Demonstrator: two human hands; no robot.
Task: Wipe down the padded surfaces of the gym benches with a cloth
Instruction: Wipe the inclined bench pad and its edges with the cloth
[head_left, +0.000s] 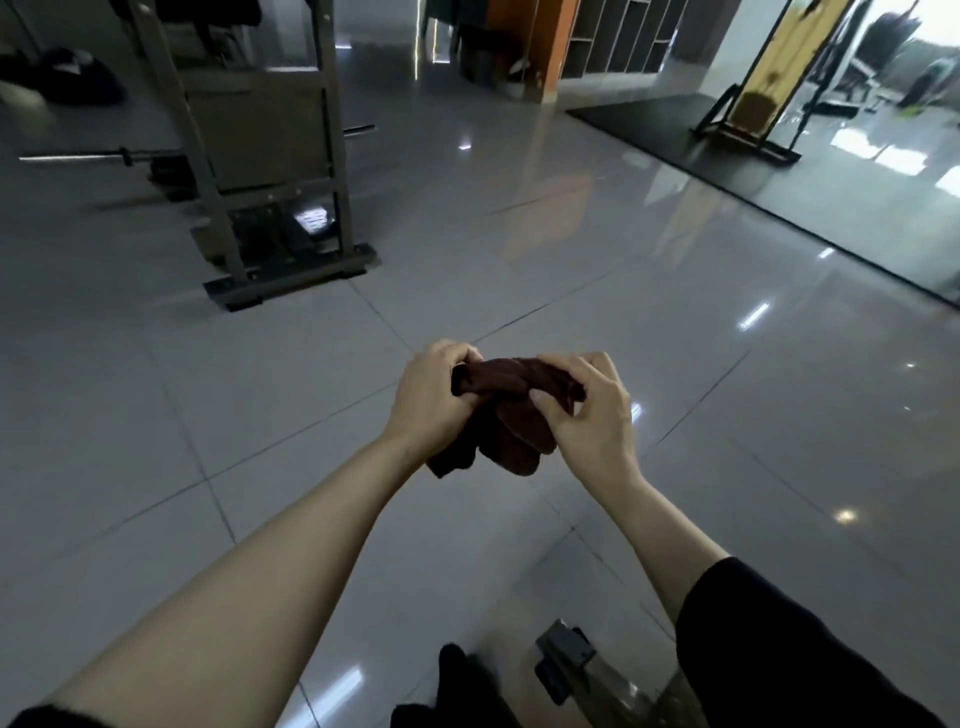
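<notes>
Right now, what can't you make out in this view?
- Bench pads: none plainly seen. The rack is dim and cut by the top edge.
- Cloth: bunched; left hand and right hand cover its ends.
- Metal part: cut by the bottom edge and the sleeve.
- Far room, top right: blurred.

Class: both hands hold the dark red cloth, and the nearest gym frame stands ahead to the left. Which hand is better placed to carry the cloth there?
Probably the left hand: it grips the cloth and is on the frame's side.
</notes>
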